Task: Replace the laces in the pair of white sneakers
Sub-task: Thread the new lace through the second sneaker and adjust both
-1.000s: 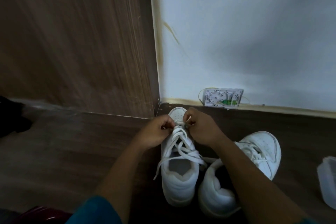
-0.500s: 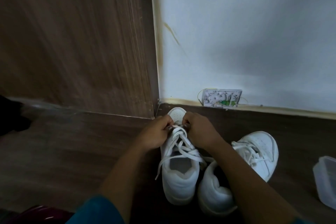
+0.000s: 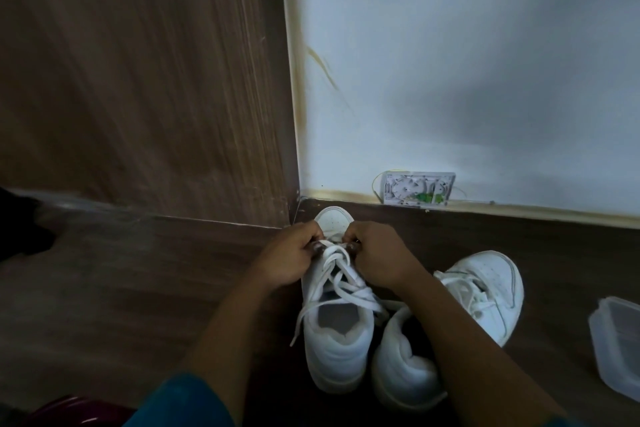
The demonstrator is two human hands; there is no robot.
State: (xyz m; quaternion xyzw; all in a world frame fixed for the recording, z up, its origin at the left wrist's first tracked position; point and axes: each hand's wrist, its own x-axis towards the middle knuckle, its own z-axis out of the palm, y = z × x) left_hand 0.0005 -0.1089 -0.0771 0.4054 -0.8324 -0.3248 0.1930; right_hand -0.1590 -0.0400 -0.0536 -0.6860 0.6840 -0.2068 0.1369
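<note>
Two white sneakers stand on the dark floor, toes pointing at the wall. The left sneaker [image 3: 334,350] has a white lace [image 3: 341,282] crossed loosely up its front, with loose ends trailing off both sides. My left hand [image 3: 289,258] and my right hand [image 3: 379,255] sit on either side of its lowest eyelets near the toe, each pinching the lace there. The right sneaker [image 3: 485,295] lies angled to the right, partly hidden under my right forearm, with its own white lace threaded in it.
A wooden panel [image 3: 138,80] rises at the left and a white wall [image 3: 467,80] at the back. A small white box with wires [image 3: 417,189] leans on the skirting. A clear plastic container [image 3: 616,347] sits at the right edge. A dark object [image 3: 20,225] lies at far left.
Both hands have shifted slightly toward the toe and closed in on the lowest lace crossing. The sneakers have stayed in place.
</note>
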